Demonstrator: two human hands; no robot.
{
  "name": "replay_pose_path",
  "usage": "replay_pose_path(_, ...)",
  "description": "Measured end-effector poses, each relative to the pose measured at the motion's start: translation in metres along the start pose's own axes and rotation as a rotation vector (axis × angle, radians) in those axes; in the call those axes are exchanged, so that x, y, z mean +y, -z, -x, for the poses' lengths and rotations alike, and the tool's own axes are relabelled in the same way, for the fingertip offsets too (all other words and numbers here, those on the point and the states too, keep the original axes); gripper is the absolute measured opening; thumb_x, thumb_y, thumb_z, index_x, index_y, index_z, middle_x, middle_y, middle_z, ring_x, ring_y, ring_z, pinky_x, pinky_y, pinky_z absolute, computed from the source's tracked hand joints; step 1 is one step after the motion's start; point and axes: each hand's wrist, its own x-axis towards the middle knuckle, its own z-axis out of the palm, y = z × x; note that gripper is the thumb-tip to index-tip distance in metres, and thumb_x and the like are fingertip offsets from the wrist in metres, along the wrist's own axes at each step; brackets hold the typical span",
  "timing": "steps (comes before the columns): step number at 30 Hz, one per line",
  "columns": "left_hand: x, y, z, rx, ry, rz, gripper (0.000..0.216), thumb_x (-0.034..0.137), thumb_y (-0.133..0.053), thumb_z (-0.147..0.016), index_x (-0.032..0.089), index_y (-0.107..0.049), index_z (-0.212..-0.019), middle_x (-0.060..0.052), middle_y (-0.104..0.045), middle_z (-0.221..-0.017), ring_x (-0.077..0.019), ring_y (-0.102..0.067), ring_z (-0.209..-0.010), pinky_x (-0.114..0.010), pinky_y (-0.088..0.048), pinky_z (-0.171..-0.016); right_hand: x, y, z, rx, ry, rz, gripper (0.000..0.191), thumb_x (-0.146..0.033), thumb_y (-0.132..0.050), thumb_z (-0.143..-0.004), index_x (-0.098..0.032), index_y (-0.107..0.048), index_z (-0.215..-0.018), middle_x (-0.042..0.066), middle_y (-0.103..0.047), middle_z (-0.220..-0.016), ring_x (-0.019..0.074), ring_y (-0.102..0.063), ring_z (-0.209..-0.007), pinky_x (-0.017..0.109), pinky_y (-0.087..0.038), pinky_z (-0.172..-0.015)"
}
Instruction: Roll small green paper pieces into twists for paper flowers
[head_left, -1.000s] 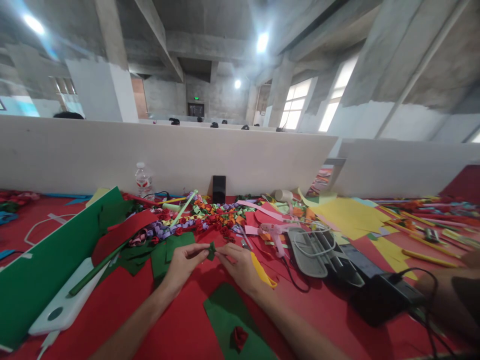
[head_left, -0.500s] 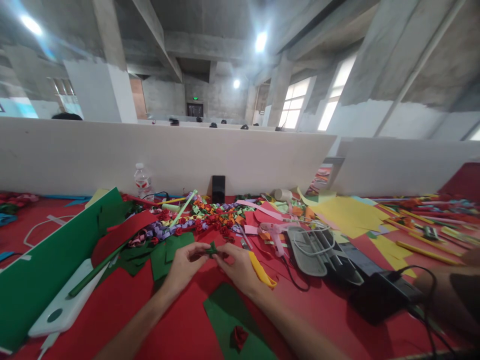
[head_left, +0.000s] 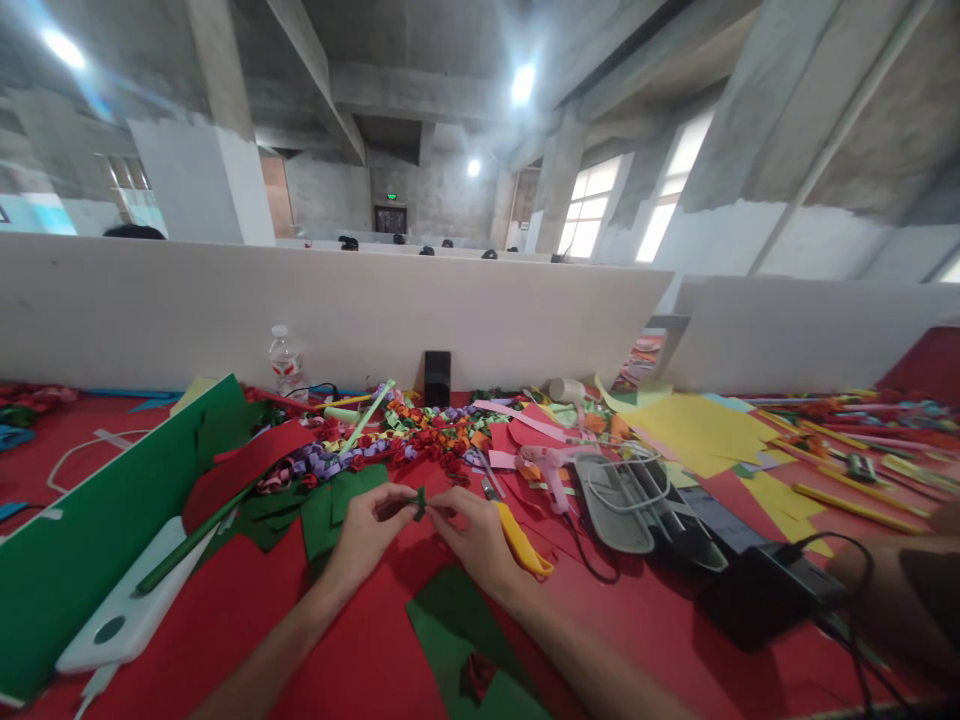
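A small folded piece of green paper [head_left: 420,502] is between my hands, above the red tabletop. My left hand [head_left: 369,530] pinches it from the left between thumb and fingers. My right hand [head_left: 476,538] is closed in a pinch at its right side, with the fingertips at the paper's edge. Below my hands lies a green paper sheet [head_left: 457,610] with a dark red paper rose [head_left: 477,678] on it. The yellow-handled tool [head_left: 523,540] rests just right of my right hand.
A pink glue gun [head_left: 551,472] and a grey tray [head_left: 616,510] are on the right, near a black power adapter [head_left: 772,590]. A white power strip [head_left: 127,610] and green board [head_left: 97,540] stand left. Paper flowers [head_left: 420,435], a phone [head_left: 437,378] and a bottle [head_left: 285,360] are behind.
The small green paper has shifted slightly left and turned between my fingers. My right fingertips have pulled slightly away from my left ones.
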Motion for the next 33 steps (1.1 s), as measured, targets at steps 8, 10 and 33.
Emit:
replay_pose_path(8, -0.001, 0.0, 0.001, 0.006, 0.045, -0.005, 0.028, 0.03, -0.077, -0.067, 0.015, -0.074, -0.09, -0.008, -0.077, -0.088, -0.0219, -0.072, -0.079, -0.031, -0.057, -0.076, 0.005, 0.009, -0.002, -0.045, 0.134, 0.092, 0.017, -0.027, -0.053, -0.095, -0.023, -0.069, -0.095, 0.006, -0.067, -0.087, 0.0187, -0.062, -0.083, 0.028, -0.049, -0.073)
replay_pose_path(10, 0.0, 0.001, 0.001, 0.01, 0.065, -0.012, 0.029, 0.03, -0.077, -0.066, 0.014, -0.075, -0.091, -0.009, -0.078, -0.091, -0.0231, -0.072, -0.082, -0.032, -0.057, -0.078, 0.007, 0.01, -0.002, -0.067, 0.172, 0.146, 0.017, -0.027, -0.052, -0.095, -0.023, -0.069, -0.096, 0.006, -0.068, -0.089, 0.0188, -0.061, -0.084, 0.029, -0.048, -0.075)
replay_pose_path(33, 0.003, 0.002, 0.004, -0.009, -0.059, -0.084, 0.015, 0.022, -0.07, -0.073, 0.017, -0.076, -0.085, -0.006, -0.074, -0.086, -0.0206, -0.072, -0.081, -0.027, -0.056, -0.077, 0.003, -0.004, 0.001, -0.024, -0.083, -0.096, 0.008, -0.021, -0.059, -0.088, -0.018, -0.064, -0.082, 0.001, -0.062, -0.074, 0.0142, -0.056, -0.067, 0.024, -0.044, -0.062)
